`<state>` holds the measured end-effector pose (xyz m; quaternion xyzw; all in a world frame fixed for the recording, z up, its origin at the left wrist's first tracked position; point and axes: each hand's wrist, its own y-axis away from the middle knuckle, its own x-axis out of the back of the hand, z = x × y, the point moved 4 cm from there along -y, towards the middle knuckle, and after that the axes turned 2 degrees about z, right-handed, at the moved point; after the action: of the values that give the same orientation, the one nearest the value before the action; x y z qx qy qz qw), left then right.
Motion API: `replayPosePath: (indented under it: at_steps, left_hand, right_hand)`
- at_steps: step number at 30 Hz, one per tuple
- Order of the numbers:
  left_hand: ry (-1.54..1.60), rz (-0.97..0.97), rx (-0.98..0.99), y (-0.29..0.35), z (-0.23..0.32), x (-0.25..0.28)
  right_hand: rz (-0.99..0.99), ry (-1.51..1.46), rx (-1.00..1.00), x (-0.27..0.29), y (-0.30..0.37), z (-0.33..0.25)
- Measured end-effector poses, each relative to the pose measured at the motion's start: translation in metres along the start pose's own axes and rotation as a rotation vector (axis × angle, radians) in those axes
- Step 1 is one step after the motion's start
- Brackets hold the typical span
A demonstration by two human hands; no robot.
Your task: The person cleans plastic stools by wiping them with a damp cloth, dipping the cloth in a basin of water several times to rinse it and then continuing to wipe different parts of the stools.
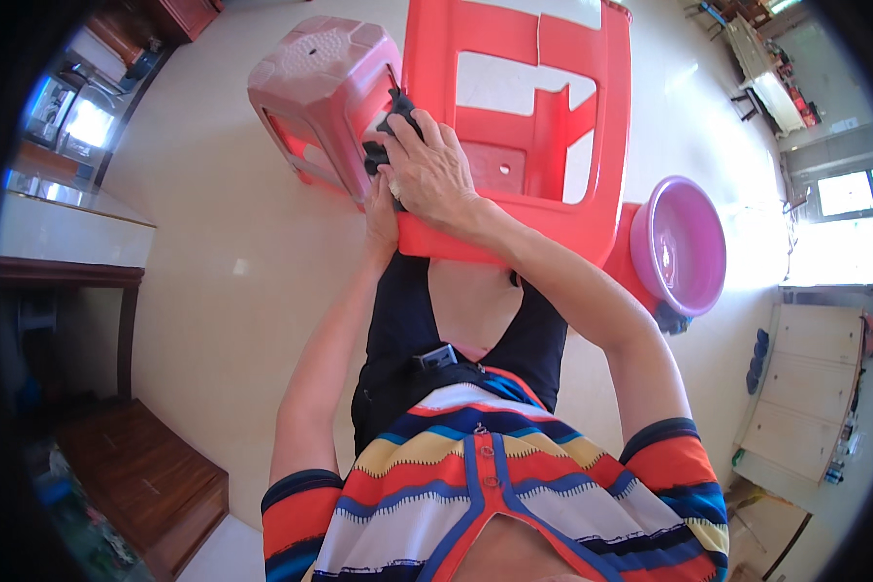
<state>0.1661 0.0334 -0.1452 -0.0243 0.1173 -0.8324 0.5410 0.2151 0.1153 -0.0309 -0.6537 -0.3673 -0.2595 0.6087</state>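
A red plastic stool [436, 68] lies tipped in front of my knees, its underside partly showing through the openings. My right hand [427, 173] presses a crumpled black cloth [400, 107] against the stool's left edge, with fingers bent over it. Just below, my left hand [383, 218] grips the same edge, and its fingers are partly hidden by the right hand and the cloth. Close by on the left stands a smaller, paler pink stool [329, 53], upright, with a textured top.
At the right, a pink-purple basin [689, 242] rests beside a red surface [632, 262]. A dark wooden table [67, 272] and a brown wooden box [145, 475] are on the left. A pale cabinet [810, 369] stands at the far right on the tiled floor [232, 320].
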Motion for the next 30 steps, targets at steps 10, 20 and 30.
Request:
replayPosePath:
  at_steps: [10, 20, 30]
  left_hand:
    - [-0.438, -0.013, -0.465, -0.008, 0.019, -0.005]
    - [-0.57, -0.02, -0.52, -0.012, 0.011, -0.004]
    - [-0.396, -0.095, -0.237, -0.018, 0.009, -0.003]
  right_hand:
    - [-0.075, 0.104, -0.162, 0.089, 0.113, 0.006]
    - [0.079, 0.261, -0.464, 0.123, 0.166, 0.068]
    - [0.123, 0.191, -0.455, 0.12, 0.132, 0.095]
